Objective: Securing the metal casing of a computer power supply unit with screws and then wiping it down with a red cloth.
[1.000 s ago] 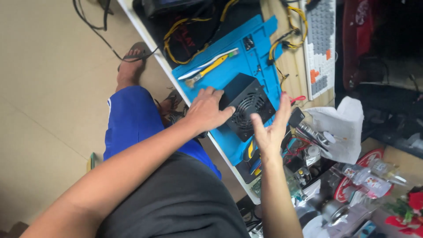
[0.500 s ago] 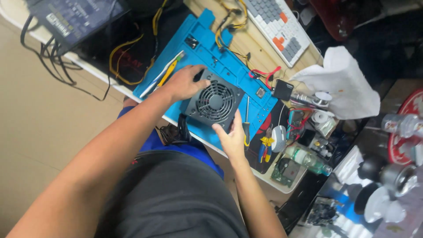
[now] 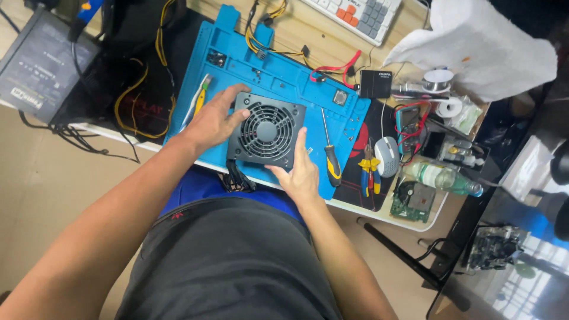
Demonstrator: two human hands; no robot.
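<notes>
Both hands are gripping a black power supply (image 3: 266, 132) with a round fan grille, lying on a blue work mat (image 3: 278, 80) on the table (image 3: 332, 44). The left hand (image 3: 212, 121) is clasping its left edge; the right hand (image 3: 301, 172) is pressing its right side. A yellow-handled screwdriver (image 3: 330, 155) is lying just beside it.

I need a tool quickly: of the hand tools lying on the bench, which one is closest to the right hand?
The black-and-yellow screwdriver, lying on the blue mat just beside the right hand. The pliers lie farther right, off the mat.
</notes>
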